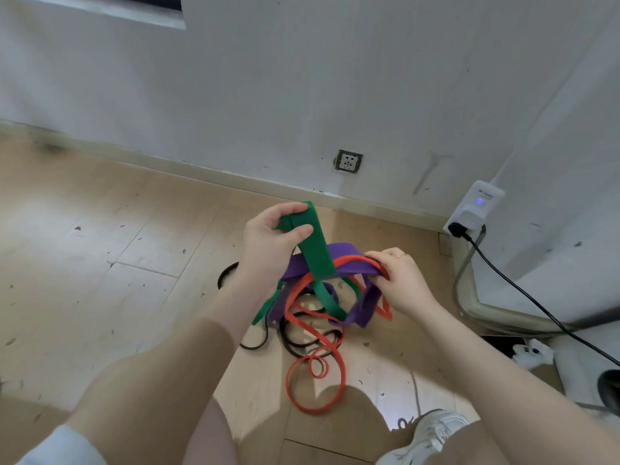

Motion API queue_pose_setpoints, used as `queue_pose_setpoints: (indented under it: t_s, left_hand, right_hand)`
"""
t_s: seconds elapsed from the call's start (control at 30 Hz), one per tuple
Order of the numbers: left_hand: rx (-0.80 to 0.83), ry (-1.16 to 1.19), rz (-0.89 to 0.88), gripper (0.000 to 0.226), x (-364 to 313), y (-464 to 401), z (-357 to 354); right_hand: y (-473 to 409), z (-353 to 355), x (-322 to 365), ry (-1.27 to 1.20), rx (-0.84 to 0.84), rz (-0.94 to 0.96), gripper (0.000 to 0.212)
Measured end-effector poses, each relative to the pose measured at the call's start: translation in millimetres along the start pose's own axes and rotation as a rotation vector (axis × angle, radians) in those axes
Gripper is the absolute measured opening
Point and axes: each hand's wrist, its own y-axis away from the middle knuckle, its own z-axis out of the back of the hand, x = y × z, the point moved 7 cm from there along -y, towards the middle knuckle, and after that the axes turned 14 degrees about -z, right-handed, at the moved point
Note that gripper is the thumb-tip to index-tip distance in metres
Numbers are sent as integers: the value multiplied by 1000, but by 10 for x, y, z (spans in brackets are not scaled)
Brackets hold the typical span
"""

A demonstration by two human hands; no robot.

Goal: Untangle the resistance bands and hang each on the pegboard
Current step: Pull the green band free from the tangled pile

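Resistance bands are held tangled above the wooden plank floor (pixel 100 229). A folded end of the wide flat green rubber band (pixel 313 245) is pinched between thumb and curled fingers of the left hand (pixel 271 241). The wide purple band (pixel 349 263) and thin red band (pixel 322 330) are gripped together by the right hand (pixel 397 278). Thin black loops (pixel 295 344) lie beneath on the floor.

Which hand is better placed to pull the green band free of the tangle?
Probably the left. The left hand already grips the green band at its raised folded end, while the right hand pinches the purple band and red band.
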Motion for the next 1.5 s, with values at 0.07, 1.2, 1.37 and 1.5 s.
queue_pose_setpoints:
  t_s: [0.07,1.2,1.37,1.5]
  left_hand:
    - [17,1,30,28,35,-15,10]
    - [655,-676,-68,47,472,44,-325]
    - [693,-833,-219,79,557,191,-515]
    - [620,-968,-304,52,514,165,-535]
  right_hand:
    - [26,-83,1,2,-8,8,44]
    - [55,38,461,-1162,329,-163,21]
    - [74,112,385,-1340,421,-179,22]
    - [86,173,333,-1414,446,-190,22]
